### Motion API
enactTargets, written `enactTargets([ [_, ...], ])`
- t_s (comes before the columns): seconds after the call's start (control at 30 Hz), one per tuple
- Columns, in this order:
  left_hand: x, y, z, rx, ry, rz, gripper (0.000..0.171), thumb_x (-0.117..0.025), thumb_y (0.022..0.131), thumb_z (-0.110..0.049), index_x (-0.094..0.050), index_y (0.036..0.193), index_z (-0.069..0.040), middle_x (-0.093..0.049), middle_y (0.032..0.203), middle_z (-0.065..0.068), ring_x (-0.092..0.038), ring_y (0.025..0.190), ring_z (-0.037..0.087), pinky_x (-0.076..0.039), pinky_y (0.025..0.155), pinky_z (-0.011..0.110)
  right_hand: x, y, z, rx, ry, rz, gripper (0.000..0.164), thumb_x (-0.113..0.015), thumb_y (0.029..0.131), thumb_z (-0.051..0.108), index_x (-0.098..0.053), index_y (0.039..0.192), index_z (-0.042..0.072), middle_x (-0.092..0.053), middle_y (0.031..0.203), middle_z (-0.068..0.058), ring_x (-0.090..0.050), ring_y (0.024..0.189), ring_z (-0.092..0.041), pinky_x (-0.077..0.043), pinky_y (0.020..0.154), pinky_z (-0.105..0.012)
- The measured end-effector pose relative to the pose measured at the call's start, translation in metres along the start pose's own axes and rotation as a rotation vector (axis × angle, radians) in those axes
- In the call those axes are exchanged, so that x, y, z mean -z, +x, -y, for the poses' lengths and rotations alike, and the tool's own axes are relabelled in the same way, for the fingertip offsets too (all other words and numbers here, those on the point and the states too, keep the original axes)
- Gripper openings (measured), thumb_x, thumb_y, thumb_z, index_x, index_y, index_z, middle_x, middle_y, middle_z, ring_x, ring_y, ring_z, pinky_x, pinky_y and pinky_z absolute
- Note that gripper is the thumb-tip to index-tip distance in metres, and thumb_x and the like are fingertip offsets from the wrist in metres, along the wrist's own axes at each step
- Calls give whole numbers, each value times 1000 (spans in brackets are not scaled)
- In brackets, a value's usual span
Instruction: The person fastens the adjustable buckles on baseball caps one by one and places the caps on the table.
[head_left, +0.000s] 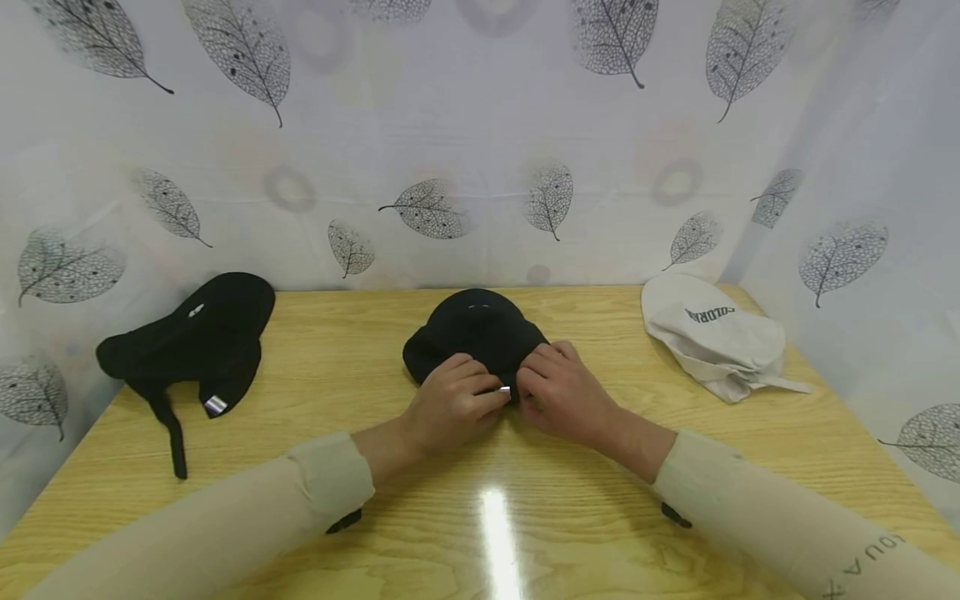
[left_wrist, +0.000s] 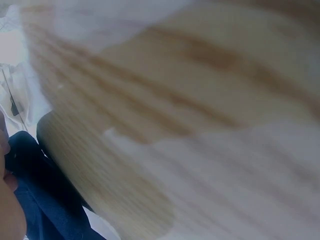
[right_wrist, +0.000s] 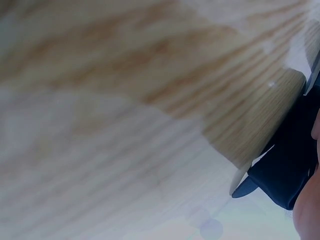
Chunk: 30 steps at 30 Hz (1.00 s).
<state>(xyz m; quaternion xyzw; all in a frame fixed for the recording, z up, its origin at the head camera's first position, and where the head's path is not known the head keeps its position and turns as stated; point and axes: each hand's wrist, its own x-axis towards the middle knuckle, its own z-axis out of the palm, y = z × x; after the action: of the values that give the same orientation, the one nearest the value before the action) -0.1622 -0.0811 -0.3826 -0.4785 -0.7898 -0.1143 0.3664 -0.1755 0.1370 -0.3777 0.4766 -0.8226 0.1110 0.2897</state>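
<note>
A black cap (head_left: 476,321) sits at the middle of the table, its rounded crown toward the back. My left hand (head_left: 457,402) pinches the near edge of this cap with curled fingers, beside a small silver clasp (head_left: 505,389). On the other side of the clasp, my right hand (head_left: 566,393) grips the same near edge, knuckles up. The fingertips of both hands are mostly hidden. In the left wrist view, dark cap fabric (left_wrist: 42,192) shows beside part of the left hand (left_wrist: 11,210). The right wrist view has the cap (right_wrist: 287,160) against the right hand (right_wrist: 307,212).
Another black cap (head_left: 210,333) lies at the left, its strap (head_left: 174,437) trailing toward me and a silver clasp (head_left: 215,406) on its edge. A white cap (head_left: 716,333) with dark lettering lies at the right. Behind the wooden table (head_left: 345,333) hangs a leaf-patterned curtain (head_left: 465,133).
</note>
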Motion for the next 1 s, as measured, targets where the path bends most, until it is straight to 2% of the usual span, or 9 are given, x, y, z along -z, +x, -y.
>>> enactTargets([
  [0.23, 1, 0, 0, -2, -6, -9, 7, -82, 80, -16, -81, 87, -15, -76, 82, -3, -67, 78, 13, -53, 80, 29, -1, -2, -2, 15, 26, -14, 21, -77, 74, 7, -57, 78, 13, -59, 86, 1, -53, 84, -20, -41, 80, -39],
  [0.43, 0, 0, 0, -15, 2, -31, 10, -83, 78, -15, -81, 88, -14, -75, 81, -3, -66, 77, 13, -53, 78, 28, -2, -2, -2, 45, 59, -18, 22, -84, 76, 13, -64, 82, 15, -64, 94, 1, -57, 91, -19, -42, 82, -39],
  [1.0, -2, 0, 0, -25, 3, -41, 11, -84, 78, -16, -82, 89, -14, -74, 80, -3, -66, 76, 13, -53, 78, 27, -7, -2, -2, 83, 66, -61, 24, -88, 72, 12, -66, 80, 14, -65, 89, 1, -58, 88, -18, -42, 79, -38],
])
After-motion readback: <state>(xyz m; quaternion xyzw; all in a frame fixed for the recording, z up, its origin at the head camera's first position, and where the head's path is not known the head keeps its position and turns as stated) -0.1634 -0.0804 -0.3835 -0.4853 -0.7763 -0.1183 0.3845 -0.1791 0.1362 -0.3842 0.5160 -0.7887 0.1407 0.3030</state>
